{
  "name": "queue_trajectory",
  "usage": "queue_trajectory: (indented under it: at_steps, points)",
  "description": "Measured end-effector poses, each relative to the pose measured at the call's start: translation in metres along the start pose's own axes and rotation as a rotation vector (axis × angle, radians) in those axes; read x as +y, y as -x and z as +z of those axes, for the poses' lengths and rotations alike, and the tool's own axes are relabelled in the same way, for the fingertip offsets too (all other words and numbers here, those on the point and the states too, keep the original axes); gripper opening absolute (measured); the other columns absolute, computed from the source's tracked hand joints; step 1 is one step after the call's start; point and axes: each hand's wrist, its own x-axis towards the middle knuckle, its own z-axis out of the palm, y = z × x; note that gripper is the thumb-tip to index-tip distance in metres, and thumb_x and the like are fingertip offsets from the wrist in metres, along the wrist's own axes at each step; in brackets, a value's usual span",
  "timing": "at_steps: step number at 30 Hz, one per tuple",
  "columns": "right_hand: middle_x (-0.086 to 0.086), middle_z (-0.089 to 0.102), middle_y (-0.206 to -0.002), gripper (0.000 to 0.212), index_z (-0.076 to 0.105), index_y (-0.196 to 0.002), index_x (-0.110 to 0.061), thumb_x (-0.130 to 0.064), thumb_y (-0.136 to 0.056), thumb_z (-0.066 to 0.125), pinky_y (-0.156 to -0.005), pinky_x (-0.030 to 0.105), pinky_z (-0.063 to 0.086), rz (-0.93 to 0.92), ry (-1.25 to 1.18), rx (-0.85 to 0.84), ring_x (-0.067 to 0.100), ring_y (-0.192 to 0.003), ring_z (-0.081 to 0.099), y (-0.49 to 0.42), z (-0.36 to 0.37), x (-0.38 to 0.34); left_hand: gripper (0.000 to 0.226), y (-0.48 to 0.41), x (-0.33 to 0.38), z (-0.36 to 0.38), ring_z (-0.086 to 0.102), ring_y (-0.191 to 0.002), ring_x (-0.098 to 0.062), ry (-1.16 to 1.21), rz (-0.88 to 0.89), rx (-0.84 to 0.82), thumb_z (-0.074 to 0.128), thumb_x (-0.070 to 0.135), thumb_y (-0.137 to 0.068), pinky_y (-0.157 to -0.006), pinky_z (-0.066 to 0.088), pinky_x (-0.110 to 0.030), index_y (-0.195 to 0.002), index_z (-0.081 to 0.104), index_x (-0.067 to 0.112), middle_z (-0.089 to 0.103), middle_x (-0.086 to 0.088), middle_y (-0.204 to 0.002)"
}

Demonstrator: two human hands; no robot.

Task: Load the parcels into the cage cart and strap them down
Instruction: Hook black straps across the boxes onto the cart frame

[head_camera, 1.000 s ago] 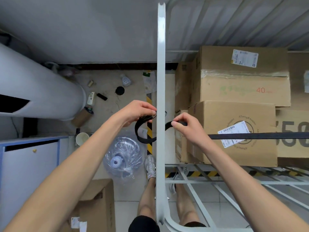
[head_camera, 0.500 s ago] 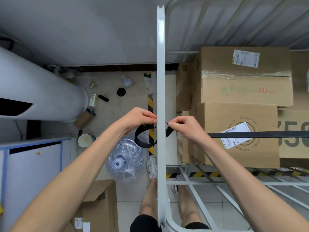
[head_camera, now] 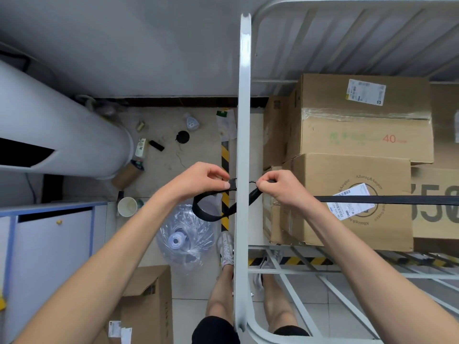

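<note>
- Nearest us, the white upright post of the cage cart (head_camera: 243, 244) stands between our two forearms.
- Left hand (head_camera: 198, 181), just left of the post: thumb and fingers pinch the end of the strap (head_camera: 387, 200).
- Right hand (head_camera: 280, 188), just right of the post: fingers curled tightly round the strap.
- Strap, black webbing: its long axis is horizontal, running taut from the right hand to the right edge of view across the front parcel (head_camera: 335, 175). Left of the post it droops in a slack loop below the left hand.
- Against 0.5 s ago: both hands keep the same grips at the post, and the loop hangs as before.
- Front parcel: white barcode label, which the strap crosses. Round printed emblem with ring lettering, which we cannot read with confidence.
- Upper parcel (head_camera: 360, 142), stacked on the front one: red "40", faint green writing illegible, white shipping label on top.
- Right-edge parcel (head_camera: 437, 209): large dark figures, cut off by the frame.
- Floor left of the cart: clear water bottle (head_camera: 185, 234), paper cup (head_camera: 127, 206).
</note>
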Motion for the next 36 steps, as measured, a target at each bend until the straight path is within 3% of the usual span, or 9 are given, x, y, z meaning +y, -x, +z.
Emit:
queue_trajectory:
  at_steps: [3, 7, 9, 15, 19, 24, 26, 29, 36]
  points:
    - [-0.003, 0.058, -0.067, 0.020, 0.068, -0.068, -0.018, -0.019, -0.088, 0.064, -0.064, 0.029, 0.040, 0.006, 0.002, 0.014, 0.012, -0.065, 0.048, 0.003, -0.014, 0.003, 0.013, 0.013, 0.002, -0.013, 0.061, -0.062, 0.003, -0.147, -0.017, -0.066, 0.078, 0.028, -0.085, -0.060, 0.046, -0.014, -0.097, 0.074, 0.024, 0.077, 0.004, -0.079]
    - [-0.004, 0.049, -0.063, 0.017, 0.069, -0.076, -0.006, -0.012, -0.090, 0.061, -0.048, 0.014, 0.031, 0.023, -0.023, 0.073, 0.011, -0.060, 0.039, 0.017, -0.045, 0.014, 0.025, 0.033, -0.001, -0.023, 0.069, -0.095, -0.017, -0.236, -0.061, -0.024, 0.078, 0.031, -0.086, -0.092, 0.051, -0.038, -0.109, 0.072, 0.026, 0.075, 0.000, -0.102]
    - [-0.006, 0.044, -0.059, 0.017, 0.069, -0.079, -0.004, -0.014, -0.091, 0.061, -0.043, 0.015, 0.024, 0.039, -0.048, 0.103, 0.009, -0.054, 0.033, 0.031, -0.062, 0.021, 0.037, 0.044, 0.001, -0.016, 0.064, -0.112, -0.010, -0.246, -0.065, 0.012, 0.074, 0.032, -0.089, -0.103, 0.048, -0.034, -0.124, 0.066, 0.026, 0.070, 0.005, -0.118]
    - [-0.015, 0.042, -0.052, 0.015, 0.070, -0.080, -0.012, -0.017, -0.092, 0.061, -0.043, 0.018, 0.023, 0.031, -0.130, 0.050, 0.004, -0.047, 0.030, 0.090, -0.070, 0.025, 0.032, 0.063, 0.051, 0.064, 0.061, -0.107, -0.003, -0.223, 0.259, 0.301, 0.067, 0.019, -0.092, -0.097, 0.048, -0.029, -0.124, 0.067, 0.026, 0.069, 0.011, -0.115]
    - [-0.019, 0.046, -0.047, 0.023, 0.065, -0.069, -0.020, -0.013, -0.090, 0.063, -0.046, 0.011, 0.028, -0.046, -0.123, 0.056, -0.002, -0.045, 0.036, 0.129, -0.073, 0.026, 0.048, 0.043, 0.098, 0.126, 0.044, -0.136, -0.019, -0.649, 0.321, 0.116, 0.060, 0.023, -0.098, -0.115, 0.032, -0.037, -0.145, 0.051, 0.021, 0.056, 0.000, -0.143]
    - [-0.020, 0.052, -0.047, 0.034, 0.066, -0.057, -0.028, -0.014, -0.088, 0.067, -0.048, 0.010, 0.033, -0.065, -0.089, 0.033, -0.004, -0.046, 0.043, 0.171, -0.094, 0.043, 0.020, 0.049, 0.120, 0.155, 0.061, -0.094, -0.018, -0.808, 0.193, -0.006, 0.054, 0.038, -0.099, -0.116, 0.025, -0.042, -0.103, 0.066, 0.023, 0.073, 0.004, -0.102]
    - [-0.019, 0.057, -0.051, 0.023, 0.068, -0.069, -0.027, -0.016, -0.089, 0.067, -0.049, 0.010, 0.033, -0.074, -0.083, -0.004, -0.004, -0.049, 0.047, 0.186, -0.099, 0.049, 0.020, 0.070, 0.120, 0.159, 0.058, -0.083, -0.017, -0.770, 0.166, 0.045, 0.055, 0.039, -0.098, -0.101, 0.037, -0.036, -0.091, 0.064, 0.023, 0.068, 0.005, -0.086]
    - [-0.015, 0.067, -0.081, 0.015, 0.067, -0.090, -0.031, -0.017, -0.090, 0.062, -0.062, 0.016, 0.042, -0.098, -0.027, -0.064, 0.002, -0.073, 0.058, 0.205, -0.095, 0.057, 0.021, 0.120, 0.118, 0.162, 0.059, -0.076, -0.015, -0.564, 0.084, 0.151, 0.058, 0.038, -0.097, -0.067, 0.044, -0.030, -0.079, 0.059, 0.027, 0.064, 0.007, -0.078]
    - [-0.002, 0.066, -0.108, 0.035, 0.050, -0.125, -0.025, -0.020, -0.091, 0.056, -0.083, 0.034, 0.052, -0.142, 0.242, -0.088, 0.016, -0.092, 0.064, 0.240, -0.090, 0.069, 0.024, 0.222, 0.134, 0.240, 0.058, -0.077, -0.016, -0.531, 0.224, 0.283, 0.061, 0.035, -0.094, -0.068, 0.038, -0.031, -0.073, 0.056, 0.025, 0.061, 0.009, -0.072]
